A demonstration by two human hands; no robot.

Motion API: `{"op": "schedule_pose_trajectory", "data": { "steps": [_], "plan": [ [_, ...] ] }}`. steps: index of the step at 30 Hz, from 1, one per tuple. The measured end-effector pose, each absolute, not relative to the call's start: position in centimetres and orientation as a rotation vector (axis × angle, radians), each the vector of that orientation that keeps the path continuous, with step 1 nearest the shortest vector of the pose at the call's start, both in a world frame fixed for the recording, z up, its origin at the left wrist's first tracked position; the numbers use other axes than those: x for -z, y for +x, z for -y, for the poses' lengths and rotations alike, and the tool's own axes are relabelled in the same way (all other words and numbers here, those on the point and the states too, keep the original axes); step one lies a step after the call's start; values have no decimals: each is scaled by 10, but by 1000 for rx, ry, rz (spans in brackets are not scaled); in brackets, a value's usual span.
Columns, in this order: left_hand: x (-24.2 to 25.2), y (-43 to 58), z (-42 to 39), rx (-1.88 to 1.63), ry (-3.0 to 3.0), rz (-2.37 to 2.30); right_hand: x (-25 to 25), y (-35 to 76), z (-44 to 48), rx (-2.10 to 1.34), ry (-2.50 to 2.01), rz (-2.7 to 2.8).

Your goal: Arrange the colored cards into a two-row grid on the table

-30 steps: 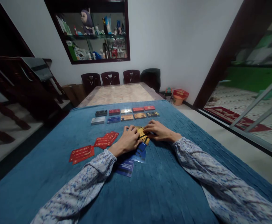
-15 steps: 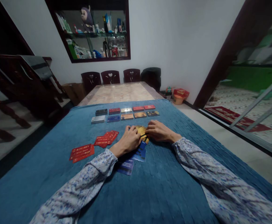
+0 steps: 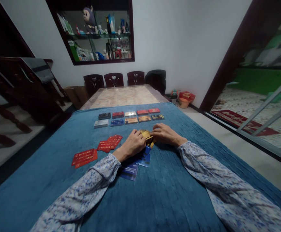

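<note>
Gold cards (image 3: 147,134) now tighter between left hand (image 3: 132,145) and right hand (image 3: 164,134), fingers (image 3: 139,136) curled around their edges; bare blanket (image 3: 179,193) rightward.

The worktop (image 3: 123,96) is covered by a blanket (image 3: 159,199); card rows (image 3: 129,118), red cards (image 3: 84,158), blue cards (image 3: 130,171), gold cards (image 3: 147,135) are laid on it

Dim indoor light, strong wide-angle warp at edges, sl. soft.
</note>
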State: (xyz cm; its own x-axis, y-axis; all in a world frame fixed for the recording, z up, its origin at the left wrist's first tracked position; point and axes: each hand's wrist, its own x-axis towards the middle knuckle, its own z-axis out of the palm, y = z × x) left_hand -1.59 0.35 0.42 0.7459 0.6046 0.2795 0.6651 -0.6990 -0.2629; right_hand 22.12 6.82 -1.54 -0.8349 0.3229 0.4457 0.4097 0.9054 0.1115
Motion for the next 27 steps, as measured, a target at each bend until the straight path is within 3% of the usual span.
{"op": "schedule_pose_trajectory", "data": {
  "steps": [15, 27],
  "plan": [
    [1, -26, -11, 538, -2522, 1066, 16, 219, -64, 73, -615, 2340],
    [-7, -25, -6, 473, -2612, 1352, 18, 217, -61, 85, -747, 2406]
  ]
}}
